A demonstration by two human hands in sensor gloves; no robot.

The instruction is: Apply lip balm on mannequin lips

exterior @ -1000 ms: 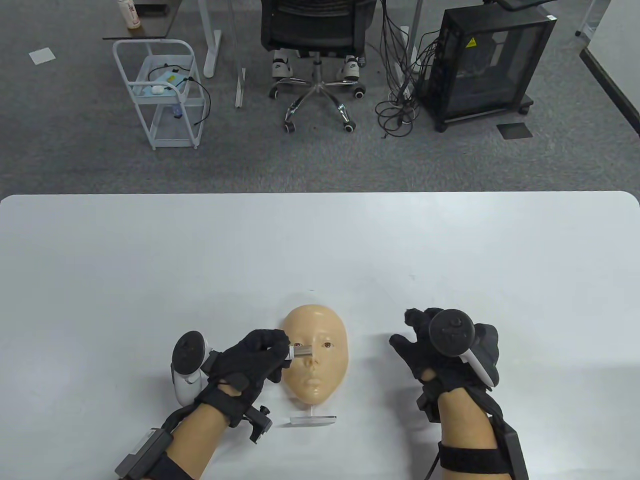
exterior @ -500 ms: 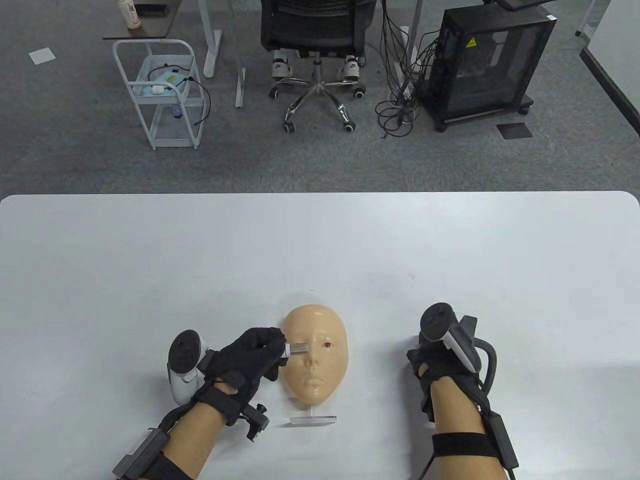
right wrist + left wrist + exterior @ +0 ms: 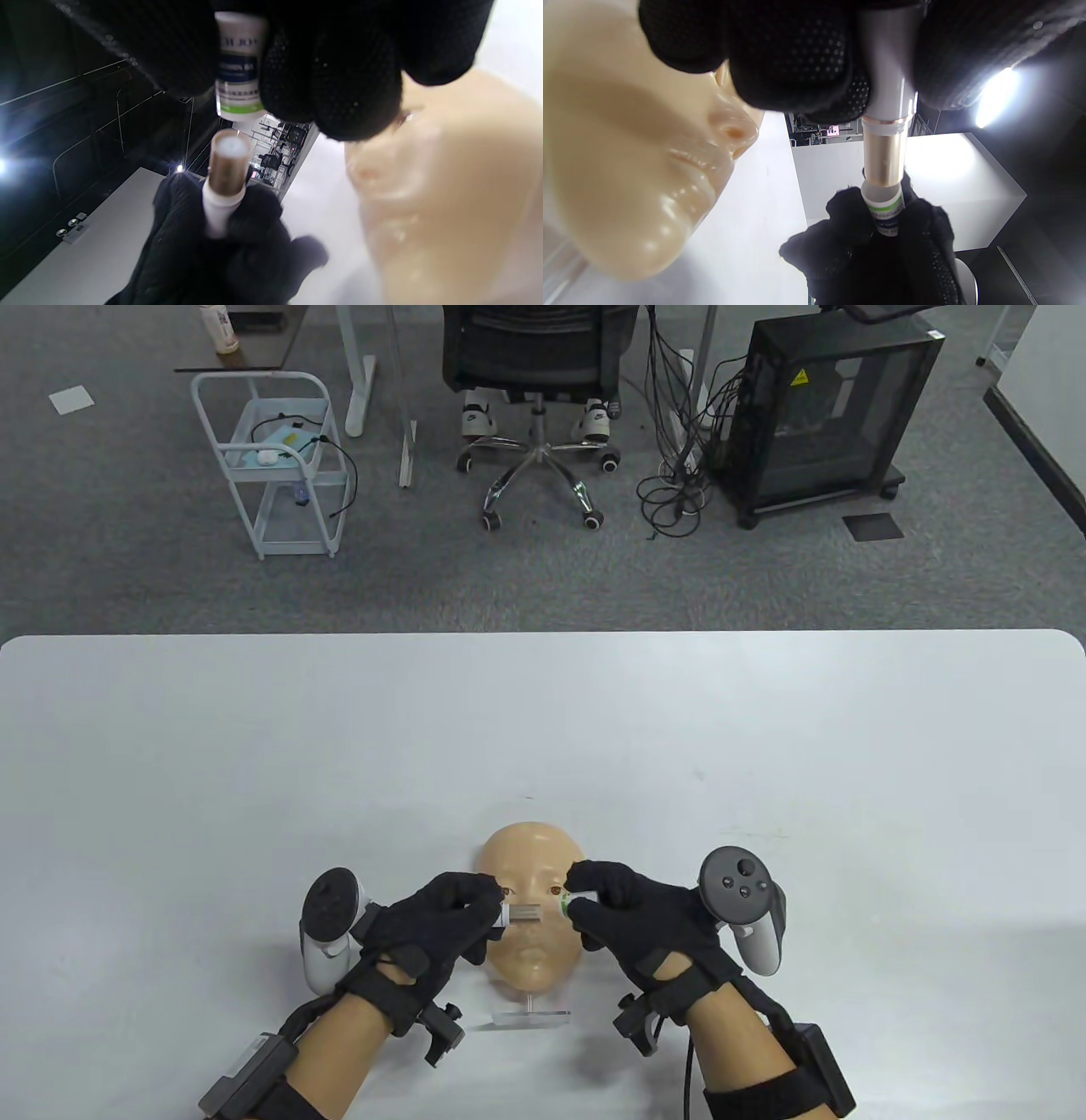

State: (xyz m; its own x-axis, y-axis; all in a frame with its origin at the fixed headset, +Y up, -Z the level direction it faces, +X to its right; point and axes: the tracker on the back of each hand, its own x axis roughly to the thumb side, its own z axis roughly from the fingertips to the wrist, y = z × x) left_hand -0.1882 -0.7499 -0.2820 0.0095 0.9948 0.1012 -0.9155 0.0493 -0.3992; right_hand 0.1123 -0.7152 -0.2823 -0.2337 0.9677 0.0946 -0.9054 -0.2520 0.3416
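Note:
The beige mannequin face (image 3: 530, 848) stands on a clear base (image 3: 532, 1018) near the table's front edge. My left hand (image 3: 488, 903) grips the white bottom of the lip balm tube (image 3: 524, 913), held level across the face at nose height, its gold sleeve pointing right. My right hand (image 3: 581, 899) pinches the white cap (image 3: 567, 906) with a green label, in line with the tube's tip. The right wrist view shows a small gap between cap (image 3: 239, 84) and tube (image 3: 227, 165). In the left wrist view the tube (image 3: 885, 156) meets the cap (image 3: 885, 207); the glossy lips (image 3: 687, 178) lie to the left.
The white table (image 3: 543, 712) stretches away behind the face. Past its far edge are an office chair (image 3: 539, 356), a white wire cart (image 3: 271, 466) and a black cabinet (image 3: 831, 407) on the floor.
My right hand has come in from the right side of the table to the face, now holding the cap at the tube's tip. My left hand has barely moved.

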